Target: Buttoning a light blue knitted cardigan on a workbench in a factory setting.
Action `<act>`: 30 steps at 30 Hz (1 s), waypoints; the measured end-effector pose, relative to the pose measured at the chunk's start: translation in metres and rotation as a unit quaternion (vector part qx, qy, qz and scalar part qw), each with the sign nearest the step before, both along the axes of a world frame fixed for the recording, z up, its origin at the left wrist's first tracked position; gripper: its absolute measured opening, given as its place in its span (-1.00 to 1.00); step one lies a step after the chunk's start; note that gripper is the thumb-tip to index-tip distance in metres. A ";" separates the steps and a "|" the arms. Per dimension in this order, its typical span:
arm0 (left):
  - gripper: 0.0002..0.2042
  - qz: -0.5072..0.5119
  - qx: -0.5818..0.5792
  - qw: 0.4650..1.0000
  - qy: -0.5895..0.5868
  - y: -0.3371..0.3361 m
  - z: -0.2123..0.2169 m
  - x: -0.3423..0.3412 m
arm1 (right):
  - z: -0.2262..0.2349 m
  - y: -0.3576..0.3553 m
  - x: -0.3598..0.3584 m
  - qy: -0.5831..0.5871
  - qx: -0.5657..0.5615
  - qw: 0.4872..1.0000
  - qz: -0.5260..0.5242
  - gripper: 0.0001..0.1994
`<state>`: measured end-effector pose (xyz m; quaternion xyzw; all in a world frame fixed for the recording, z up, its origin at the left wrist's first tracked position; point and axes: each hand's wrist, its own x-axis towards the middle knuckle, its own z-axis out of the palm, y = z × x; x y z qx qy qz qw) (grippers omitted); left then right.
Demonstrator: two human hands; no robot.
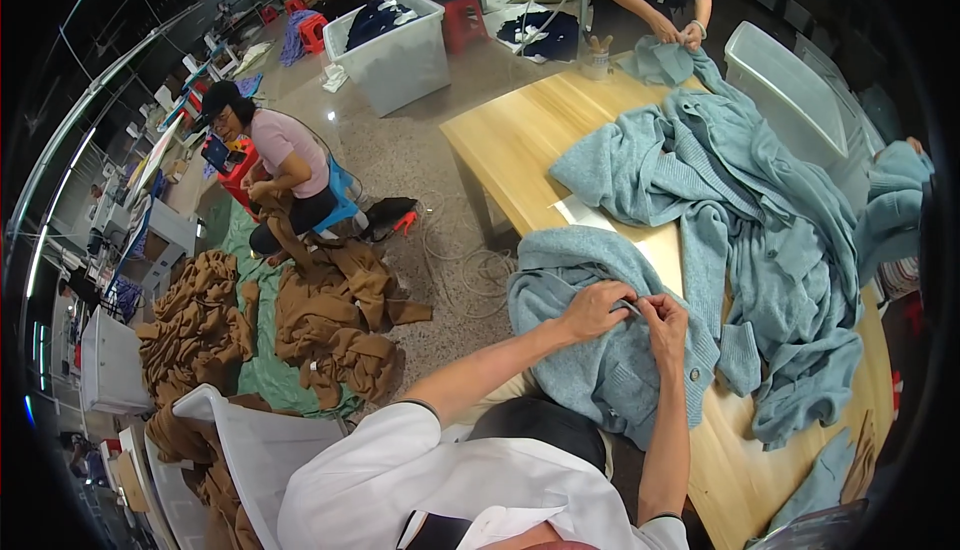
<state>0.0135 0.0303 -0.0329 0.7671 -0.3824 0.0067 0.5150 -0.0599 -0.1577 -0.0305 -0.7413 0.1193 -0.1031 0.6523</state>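
Observation:
A light blue knitted cardigan lies over the near edge of a wooden table and onto my lap. My left hand grips a fold of its knit. My right hand pinches the same fold just to the right, fingertips almost touching the left hand. A row of small buttons runs down the cardigan's edge below my right hand. More light blue cardigans are heaped across the table beyond my hands.
Across the table a person's hands hold another blue garment. A person on a blue stool handles brown garments piled on the floor at left. A white bin stands behind; a clear bin at right.

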 end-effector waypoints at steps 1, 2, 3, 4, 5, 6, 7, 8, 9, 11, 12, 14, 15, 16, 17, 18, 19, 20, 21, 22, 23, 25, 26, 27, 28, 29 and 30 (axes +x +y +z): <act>-0.72 0.006 0.000 1.000 0.003 0.001 0.000 0.001 | 0.002 -0.001 0.000 0.019 -0.003 1.000 0.009 -0.85; -0.71 0.001 0.008 1.000 -0.010 0.000 0.001 0.004 | 0.004 -0.001 0.000 0.022 -0.003 1.000 0.015 -0.85; -0.71 0.001 0.017 1.000 -0.019 0.001 -0.001 0.003 | 0.007 0.001 -0.002 -0.001 0.014 0.999 0.043 -0.80; -0.72 0.001 0.016 0.999 -0.032 0.000 -0.001 0.004 | 0.011 0.002 -0.004 -0.024 0.033 0.997 0.071 -0.74; -0.73 -0.008 0.030 0.999 -0.033 0.000 -0.001 0.005 | 0.016 -0.003 -0.008 -0.005 0.025 0.995 0.099 -0.65; -0.73 -0.024 0.042 0.998 -0.031 -0.004 0.005 0.003 | 0.013 -0.011 -0.014 -0.005 0.029 0.995 0.098 -0.65; -0.74 -0.035 0.059 0.998 -0.016 -0.003 0.004 0.004 | 0.009 -0.011 -0.013 -0.002 0.036 0.994 0.107 -0.65; -0.74 -0.039 0.062 0.997 -0.016 -0.001 0.003 0.005 | 0.006 -0.010 -0.013 0.002 0.040 0.993 0.107 -0.66; -0.74 -0.046 0.064 0.997 -0.023 -0.001 0.002 0.007 | 0.007 -0.010 -0.014 0.004 0.023 0.995 0.102 -0.67; -0.74 -0.047 0.058 0.997 -0.030 0.000 -0.001 0.009 | 0.006 -0.010 -0.015 0.004 -0.008 0.996 0.091 -0.70; -0.74 -0.058 0.056 0.996 -0.034 0.001 -0.001 0.010 | 0.006 -0.009 -0.016 0.005 -0.007 0.995 0.097 -0.70; -0.74 -0.063 0.055 0.996 -0.037 0.001 -0.004 0.010 | 0.007 -0.008 -0.018 -0.006 -0.097 0.993 0.070 -0.71; -0.74 -0.074 0.050 0.995 -0.038 0.002 -0.004 0.011 | 0.005 -0.008 -0.018 -0.007 -0.096 0.993 0.074 -0.71; -0.75 -0.084 0.044 0.995 -0.040 0.002 -0.003 0.012 | 0.003 -0.008 -0.018 -0.015 -0.115 0.991 0.060 -0.72; -0.75 -0.080 0.046 0.995 -0.039 0.003 -0.004 0.012 | 0.001 -0.009 -0.018 -0.023 -0.135 0.990 0.047 -0.73; -0.75 -0.083 0.040 0.996 -0.016 0.002 -0.002 0.012 | -0.002 -0.010 -0.019 -0.022 -0.133 0.990 0.049 -0.73; -0.76 -0.086 0.033 0.996 0.006 0.002 -0.001 0.011 | -0.004 -0.012 -0.019 -0.022 -0.138 0.989 0.044 -0.73; -0.76 -0.084 0.035 0.996 0.008 0.002 0.000 0.012 | -0.007 -0.014 -0.018 -0.022 -0.144 0.989 0.038 -0.73; -0.77 -0.080 0.027 0.996 0.018 0.001 0.001 0.012 | -0.005 -0.014 -0.018 -0.012 -0.144 0.989 0.040 -0.72; -0.79 -0.077 0.018 0.996 0.028 0.001 0.001 0.012 | -0.005 -0.013 -0.019 -0.011 -0.142 0.989 0.043 -0.72; -0.79 -0.075 0.019 0.997 0.029 0.002 0.002 0.012 | -0.004 -0.011 -0.019 -0.007 -0.148 0.988 0.039 -0.73; -0.81 -0.073 0.006 0.996 0.053 0.001 0.003 0.013 | -0.004 -0.011 -0.019 -0.004 -0.154 0.987 0.035 -0.73; -0.81 -0.072 0.005 0.996 0.053 0.000 0.003 0.013 | -0.006 -0.011 -0.019 -0.015 -0.148 0.988 0.032 -0.73; -0.82 -0.069 0.001 0.996 0.056 0.000 0.003 0.012 | -0.008 -0.011 -0.019 -0.025 -0.142 0.989 0.027 -0.73; -0.83 -0.065 -0.003 0.996 0.060 0.000 0.004 0.012 | -0.009 -0.012 -0.020 -0.025 -0.142 0.989 0.028 -0.73; -0.83 -0.065 -0.003 0.996 0.060 0.000 0.004 0.011 | -0.010 -0.013 -0.020 -0.025 -0.131 0.991 0.031 -0.73; -0.83 -0.066 -0.003 0.995 0.074 0.000 0.005 0.011 | -0.010 -0.014 -0.021 -0.026 -0.119 0.992 0.034 -0.73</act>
